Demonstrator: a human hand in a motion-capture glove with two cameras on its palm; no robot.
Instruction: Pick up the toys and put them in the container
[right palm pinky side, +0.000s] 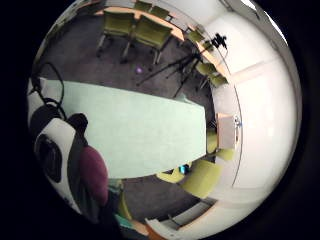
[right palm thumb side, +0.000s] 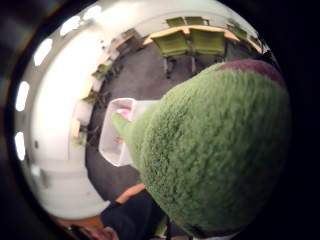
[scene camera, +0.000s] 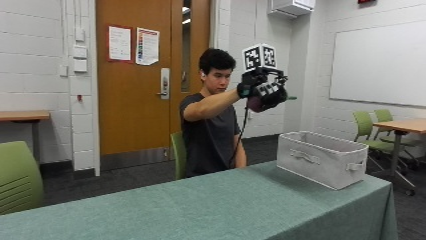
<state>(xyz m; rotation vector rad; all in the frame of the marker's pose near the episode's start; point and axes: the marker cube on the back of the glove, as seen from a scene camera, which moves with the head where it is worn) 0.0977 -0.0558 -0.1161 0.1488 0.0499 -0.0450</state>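
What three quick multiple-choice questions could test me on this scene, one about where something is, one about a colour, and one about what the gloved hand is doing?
1. Where is the container?
A. On the floor by the door
B. On the green-covered table, near its end
C. On a chair

2. What colour is most of the plush toy?
A. Green
B. Orange
C. White

3. What is the gloved right hand doing?
A. Resting flat on the table
B. Reaching inside the container
C. Holding the toy raised in the air, apart from the container

Answers:
1 B: the outside view shows the pale fabric bin standing on the tabletop.
2 A: green fuzz fills the thumb side palm view, with a purple patch at one edge.
3 C: the arm is lifted at head height with the toy in the fingers.
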